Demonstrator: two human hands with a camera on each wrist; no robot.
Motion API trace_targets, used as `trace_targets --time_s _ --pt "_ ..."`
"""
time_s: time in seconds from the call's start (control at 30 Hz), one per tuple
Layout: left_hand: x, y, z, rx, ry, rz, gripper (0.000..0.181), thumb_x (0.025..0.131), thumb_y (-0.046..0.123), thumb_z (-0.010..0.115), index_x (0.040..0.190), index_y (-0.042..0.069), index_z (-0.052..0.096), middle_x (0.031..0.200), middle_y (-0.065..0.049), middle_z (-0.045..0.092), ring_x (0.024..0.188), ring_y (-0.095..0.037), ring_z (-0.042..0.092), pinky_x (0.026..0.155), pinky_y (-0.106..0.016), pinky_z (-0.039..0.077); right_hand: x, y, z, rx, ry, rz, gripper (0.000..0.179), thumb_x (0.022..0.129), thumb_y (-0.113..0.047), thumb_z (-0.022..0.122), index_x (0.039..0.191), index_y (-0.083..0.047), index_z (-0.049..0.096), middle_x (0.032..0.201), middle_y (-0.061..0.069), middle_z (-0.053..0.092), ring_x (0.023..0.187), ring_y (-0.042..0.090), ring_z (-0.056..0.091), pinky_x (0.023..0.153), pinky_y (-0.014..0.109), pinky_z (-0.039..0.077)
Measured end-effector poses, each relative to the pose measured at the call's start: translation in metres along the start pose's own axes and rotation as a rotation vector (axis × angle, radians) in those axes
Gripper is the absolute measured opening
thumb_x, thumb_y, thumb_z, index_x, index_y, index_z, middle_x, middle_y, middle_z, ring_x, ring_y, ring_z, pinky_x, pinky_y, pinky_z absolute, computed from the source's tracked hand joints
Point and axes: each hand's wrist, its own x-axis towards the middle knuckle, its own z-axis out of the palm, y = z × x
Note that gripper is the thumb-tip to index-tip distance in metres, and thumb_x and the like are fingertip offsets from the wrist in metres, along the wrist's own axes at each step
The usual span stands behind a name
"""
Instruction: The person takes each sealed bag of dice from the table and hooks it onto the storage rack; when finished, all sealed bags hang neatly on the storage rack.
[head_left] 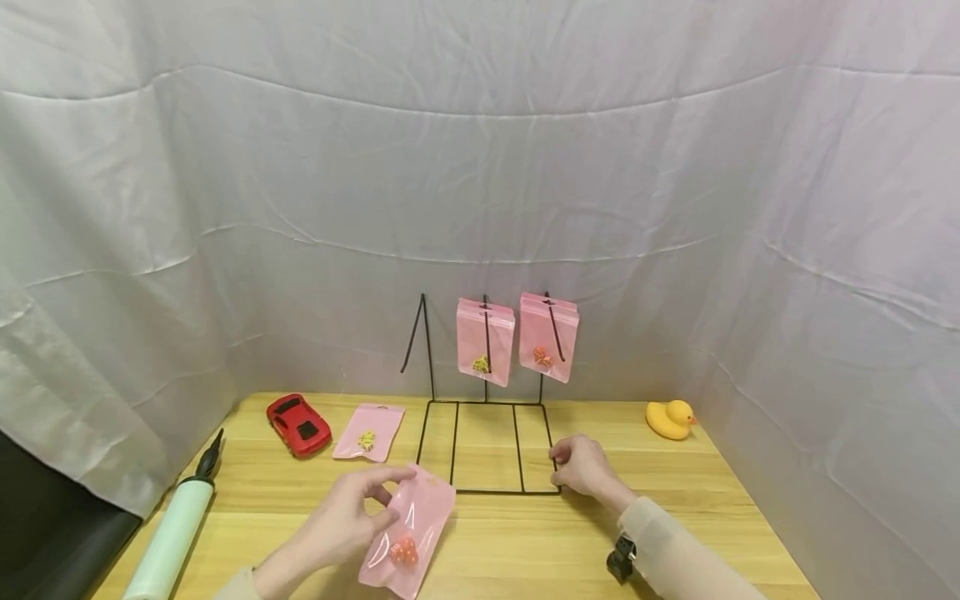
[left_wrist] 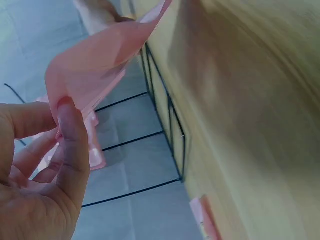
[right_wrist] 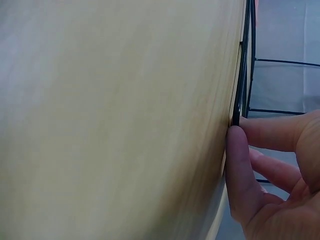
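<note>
The left hand (head_left: 341, 517) reaches in from the near side, thumb and fingertips pinching the side edge of a pink pouch (head_left: 426, 517) near its top. The pouch slants away from that grip, its upper end leaning right and its lower end toward the person, with orange dice (head_left: 404, 551) in the bottom. The left wrist view shows the film curving outward from the pinch.

The right hand (head_left: 588, 468) comes in from the near right, forearm angled inward, thumb and index finger pinching the base wire of a black rack (head_left: 518, 447) on its right side, close to the near corner. The right wrist view shows those fingertips meeting on the wire, low against the bench (head_left: 705, 500).

The rack's near bar runs leftward from the right hand toward the pouch's upper end, and its uprights rise beyond both hands. Two hooks there carry a left set of pouches (head_left: 468, 333) and a right set of pouches (head_left: 532, 325).

Ahead of the left hand lie a flat pouch (head_left: 371, 423) with a yellow die and, farther left, a red car (head_left: 298, 425). A pale green pump (head_left: 172, 537) lies well left, along the bench's left edge. Bare wood stretches right of the right hand to the right edge, with a yellow duck (head_left: 670, 419) beyond. A grey curtain (head_left: 480, 183) closes the far side.
</note>
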Motion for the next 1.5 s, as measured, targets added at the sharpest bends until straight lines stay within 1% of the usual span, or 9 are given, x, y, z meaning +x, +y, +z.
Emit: trace_targets --time_s 0.2,0.43,0.57,0.7,0.87,1.03,1.27,1.4,1.5 --pt "-0.004 0.011 -0.009 0.000 0.109 0.141 0.052 0.090 -0.004 0.082 0.141 0.006 0.075 0.132 -0.017 0.079 0.094 -0.002 0.071 0.058 -0.024 0.056 0.000 -0.001 0.001 0.041 -0.010 0.013 0.045 0.076 0.007 0.090 0.119 0.001 0.082 0.108 0.015 0.080 0.080 0.017 0.074 0.061 0.029 0.065" --pt "-0.005 0.027 -0.017 -0.017 0.252 0.166 0.054 0.089 -0.007 0.083 0.140 0.012 0.078 0.129 -0.014 0.081 0.093 0.003 0.070 0.057 -0.026 0.059 -0.001 -0.001 0.002 0.048 -0.009 0.009 0.044 0.077 0.007 0.090 0.120 0.001 0.082 0.109 0.015 0.080 0.090 0.021 0.076 0.061 0.028 0.066" --pt "-0.005 0.033 -0.021 -0.029 0.312 0.215 0.054 0.088 -0.009 0.084 0.139 0.010 0.078 0.121 -0.015 0.082 0.090 0.004 0.070 0.056 -0.025 0.060 -0.002 -0.001 0.001 0.043 0.006 0.008 0.043 0.076 0.006 0.091 0.118 0.000 0.083 0.104 0.012 0.080 0.088 0.019 0.076 0.062 0.029 0.066" --pt "-0.005 0.037 -0.026 -0.047 0.366 0.282 0.051 0.088 -0.011 0.085 0.135 0.006 0.079 0.112 -0.015 0.081 0.088 0.003 0.071 0.058 -0.023 0.062 -0.003 -0.001 0.001 0.052 0.006 0.010 0.043 0.076 0.007 0.091 0.118 0.000 0.083 0.100 0.010 0.078 0.083 0.016 0.073 0.060 0.029 0.065" --pt "-0.003 0.043 -0.033 -0.055 0.407 0.325 0.050 0.086 -0.015 0.084 0.132 0.005 0.079 0.108 -0.013 0.080 0.086 0.002 0.073 0.058 -0.022 0.062 -0.003 -0.001 0.002 0.061 -0.003 0.012 0.044 0.077 0.007 0.091 0.120 0.000 0.083 0.101 0.010 0.077 0.082 0.016 0.072 0.060 0.029 0.065" --pt "-0.002 0.050 -0.040 -0.069 0.422 0.332 0.051 0.086 -0.016 0.084 0.133 0.005 0.079 0.116 -0.008 0.081 0.087 0.002 0.075 0.058 -0.024 0.063 -0.003 -0.001 0.000 0.047 -0.010 0.012 0.044 0.078 0.006 0.091 0.120 -0.001 0.083 0.102 0.010 0.077 0.087 0.016 0.071 0.065 0.029 0.066" --pt "0.002 0.058 -0.044 -0.092 0.452 0.404 0.053 0.084 -0.020 0.083 0.132 0.002 0.079 0.121 0.011 0.079 0.088 -0.001 0.073 0.062 -0.022 0.065 -0.002 0.000 0.001 0.051 -0.013 0.015 0.044 0.078 0.007 0.090 0.121 0.000 0.082 0.103 0.010 0.076 0.082 0.015 0.071 0.064 0.029 0.066" --pt "0.007 0.061 -0.047 -0.080 0.475 0.435 0.053 0.082 -0.022 0.083 0.131 0.000 0.079 0.118 0.012 0.078 0.088 0.000 0.071 0.060 -0.020 0.062 -0.003 -0.001 0.001 0.054 -0.015 0.013 0.044 0.079 0.007 0.090 0.121 0.001 0.082 0.103 0.010 0.076 0.077 0.013 0.071 0.063 0.028 0.065" --pt "0.011 0.060 -0.050 -0.084 0.491 0.433 0.053 0.083 -0.021 0.083 0.131 0.001 0.079 0.117 0.011 0.078 0.087 0.000 0.071 0.059 -0.019 0.061 -0.003 -0.001 0.001 0.055 -0.015 0.014 0.044 0.079 0.007 0.089 0.122 0.001 0.082 0.102 0.011 0.076 0.075 0.013 0.070 0.062 0.028 0.065"
